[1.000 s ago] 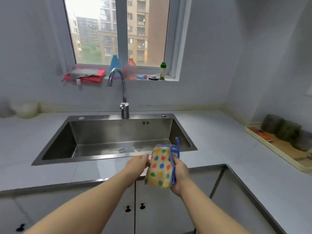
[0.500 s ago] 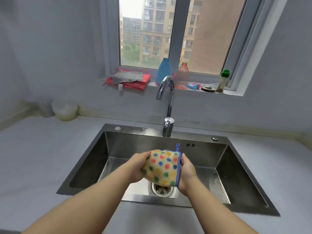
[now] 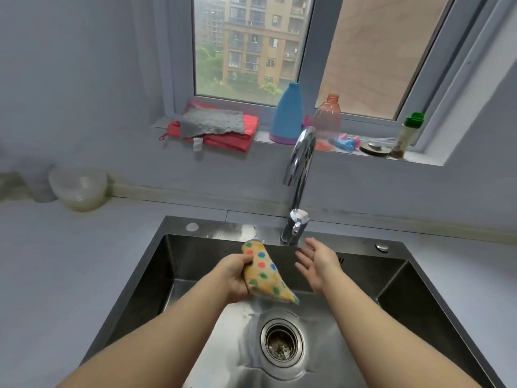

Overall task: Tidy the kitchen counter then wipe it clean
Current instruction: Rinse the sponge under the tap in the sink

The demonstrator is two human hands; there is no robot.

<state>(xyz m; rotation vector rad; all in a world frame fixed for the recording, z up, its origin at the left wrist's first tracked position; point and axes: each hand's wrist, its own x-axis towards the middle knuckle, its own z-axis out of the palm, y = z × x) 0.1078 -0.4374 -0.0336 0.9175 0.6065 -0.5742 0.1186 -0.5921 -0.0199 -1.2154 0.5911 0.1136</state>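
We hold the dotted dishcloth (image 3: 264,273) in our left hand (image 3: 233,278), over the basin of the steel sink (image 3: 167,270). The cloth is yellow with red, green and blue dots and a blue edge. It is bunched into a narrow roll that runs on a slant, with its upper end toward the back rim of the sink and its lower end hanging free above the drain (image 3: 281,343). The left fingers (image 3: 244,259) are curled round the middle of the roll and grip it from its left side. Both ends stick out past the hand.

Our right hand (image 3: 319,264) is just beside the cloth on its right, apart from it and touching nothing. Its fingers (image 3: 303,264) are spread and nearly straight, palm turned toward the cloth. This hand sits in front of the base of the chrome faucet (image 3: 300,175), whose spout arches forward over the basin.

The grey bench (image 3: 70,261) surrounds the sink. A pale bowl (image 3: 81,189) stands at its back left against the wall. On the windowsill lie a grey rag (image 3: 212,123) on folded red cloths (image 3: 240,138), then a blue bottle (image 3: 288,116), an orange bottle (image 3: 327,116) and a green-capped jar (image 3: 405,135).
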